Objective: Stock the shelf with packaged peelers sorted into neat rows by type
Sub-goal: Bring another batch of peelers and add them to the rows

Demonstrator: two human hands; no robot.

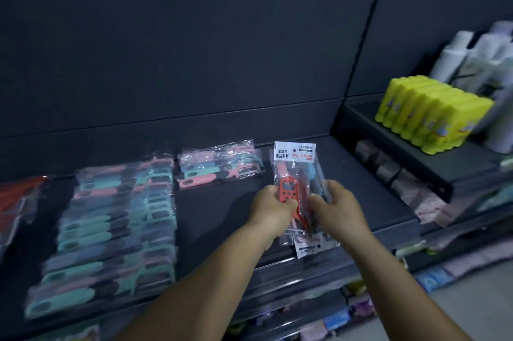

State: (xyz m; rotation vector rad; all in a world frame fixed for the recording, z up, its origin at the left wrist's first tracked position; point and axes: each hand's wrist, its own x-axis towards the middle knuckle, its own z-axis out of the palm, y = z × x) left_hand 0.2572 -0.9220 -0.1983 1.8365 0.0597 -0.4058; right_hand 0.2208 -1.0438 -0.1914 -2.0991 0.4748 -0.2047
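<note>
Two hands, left hand (270, 206), right hand (337, 209), gripping peeler packs (295, 171) above shelf (361, 193)

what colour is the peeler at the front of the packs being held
Red-orange peeler, seen through its clear pack in the head view.

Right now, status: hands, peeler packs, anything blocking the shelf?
Left hand and right hand both grip the stack of red peeler packs above the shelf. Pastel peeler rows already laid left. Spot beneath looks unobstructed.
</note>
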